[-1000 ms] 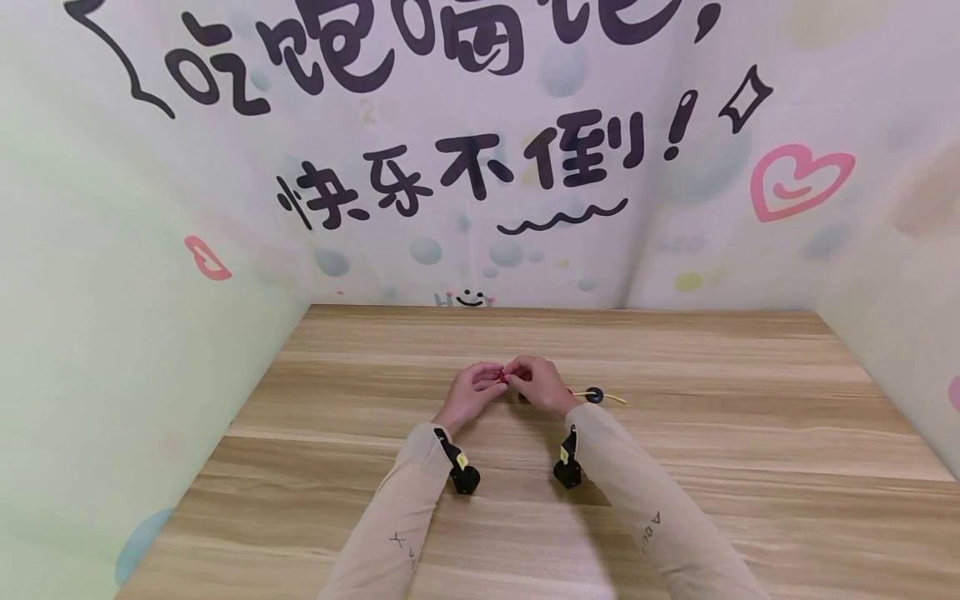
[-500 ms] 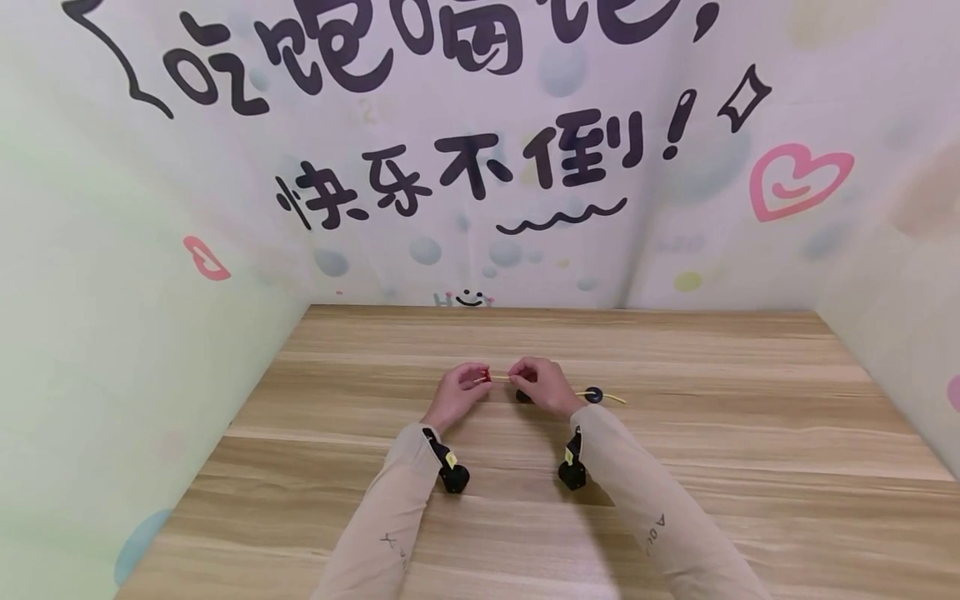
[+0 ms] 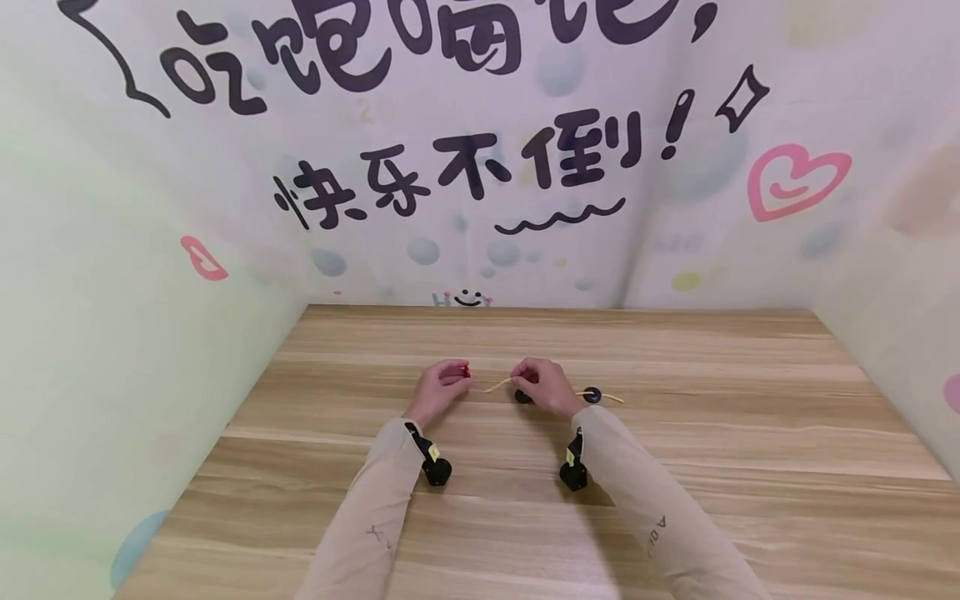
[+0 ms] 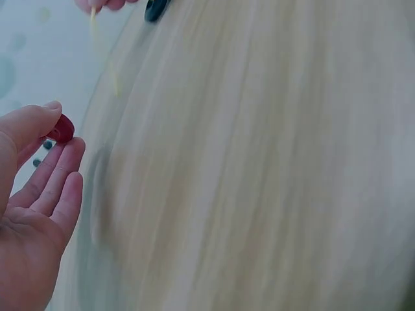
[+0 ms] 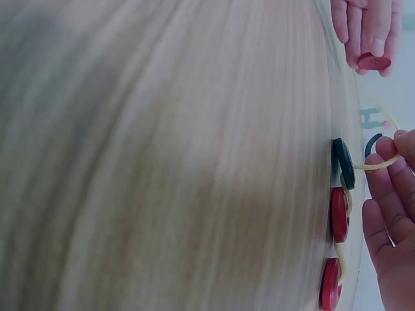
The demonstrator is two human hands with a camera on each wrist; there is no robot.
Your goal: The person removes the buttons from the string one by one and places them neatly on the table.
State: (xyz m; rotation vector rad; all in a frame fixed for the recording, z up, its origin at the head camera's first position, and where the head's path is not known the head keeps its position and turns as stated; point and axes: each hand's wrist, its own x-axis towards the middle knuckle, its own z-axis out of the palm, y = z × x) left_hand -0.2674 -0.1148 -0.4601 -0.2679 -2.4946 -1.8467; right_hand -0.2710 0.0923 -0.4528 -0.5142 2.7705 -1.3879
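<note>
Hands drawn apart, left hand [image 3: 437, 385] pinching red button [image 3: 465, 370], right hand [image 3: 542, 385] pinching yellow cord [image 3: 497, 385]

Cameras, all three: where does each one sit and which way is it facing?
Head: above, facing forward and down at the table; both sleeves, both hands.
Left wrist: beside the left hand, which pinches a red button.
Right wrist: beside the right hand, which holds the yellow cord.
Shared: red button, cord.
</note>
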